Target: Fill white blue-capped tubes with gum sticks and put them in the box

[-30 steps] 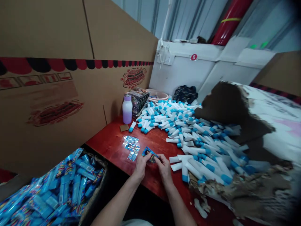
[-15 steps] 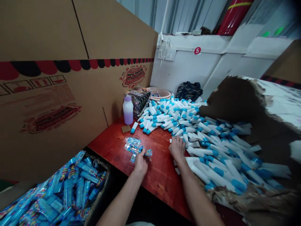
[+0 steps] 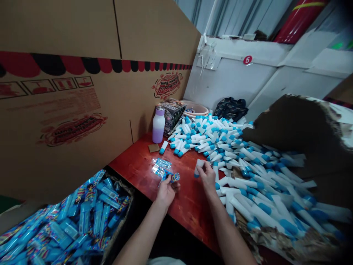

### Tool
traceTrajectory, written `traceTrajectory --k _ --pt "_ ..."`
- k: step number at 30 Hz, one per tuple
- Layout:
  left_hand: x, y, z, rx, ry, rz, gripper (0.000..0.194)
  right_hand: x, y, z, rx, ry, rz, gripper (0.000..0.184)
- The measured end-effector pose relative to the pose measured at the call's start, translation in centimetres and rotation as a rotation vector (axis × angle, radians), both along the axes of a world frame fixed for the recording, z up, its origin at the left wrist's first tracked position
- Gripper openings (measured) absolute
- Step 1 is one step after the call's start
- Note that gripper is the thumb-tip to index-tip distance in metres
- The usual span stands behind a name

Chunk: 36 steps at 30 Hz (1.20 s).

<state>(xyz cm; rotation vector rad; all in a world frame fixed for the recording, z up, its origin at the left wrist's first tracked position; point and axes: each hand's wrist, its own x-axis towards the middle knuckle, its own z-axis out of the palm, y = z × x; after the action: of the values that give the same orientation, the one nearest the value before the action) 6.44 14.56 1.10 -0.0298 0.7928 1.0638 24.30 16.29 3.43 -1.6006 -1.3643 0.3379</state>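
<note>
My left hand [image 3: 167,192] is shut on a small colourful printed card [image 3: 174,177], just beside several clear plastic packets with blue print [image 3: 161,166] lying on the red wooden table [image 3: 138,162]. My right hand [image 3: 207,176] pinches a white tube with a blue cap [image 3: 199,167] between its fingers. Right behind that hand spreads a large heap of similar white tubes with blue caps [image 3: 234,147]. The hands are apart, and the table shows between them.
A cardboard wall printed with bubble gum graphics [image 3: 68,110] stands at the left. Below the table's near edge, a box [image 3: 121,206] holds several blue packets. A lilac bottle [image 3: 158,125], a pink basin [image 3: 194,108], and a dark bag [image 3: 231,109] stand at the back.
My right hand has come off the heap's edge with a white tube pinched in it. My left hand keeps the card near the clear packets. The whole view has shifted slightly.
</note>
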Motion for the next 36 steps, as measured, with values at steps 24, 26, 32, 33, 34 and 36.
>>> traceTrajectory --k 24,26,32,33,34,36 --pt "1.4 -3.8 0.8 0.18 0.061 0.01 0.015 -4.9 -7.1 0.0 0.271 0.765 -0.065 0.038" --pt "1.4 -3.8 0.8 0.171 0.056 0.007 0.013 -4.7 -7.3 0.3 0.274 0.789 -0.08 0.039" --pt "1.5 -3.8 1.1 0.09 0.015 -0.008 0.006 -4.3 -7.6 1.6 0.271 1.067 -0.096 0.043" --pt "1.6 -3.8 1.2 0.09 0.01 -0.011 0.006 -4.3 -7.6 1.7 0.258 1.099 -0.088 0.042" --pt "1.7 -3.8 1.2 0.093 0.007 -0.016 0.007 -4.2 -7.6 1.6 0.246 1.121 -0.086 0.041" --pt "1.8 -3.9 1.2 0.098 0.001 -0.033 0.008 -4.2 -7.7 1.2 0.236 1.136 -0.101 0.041"
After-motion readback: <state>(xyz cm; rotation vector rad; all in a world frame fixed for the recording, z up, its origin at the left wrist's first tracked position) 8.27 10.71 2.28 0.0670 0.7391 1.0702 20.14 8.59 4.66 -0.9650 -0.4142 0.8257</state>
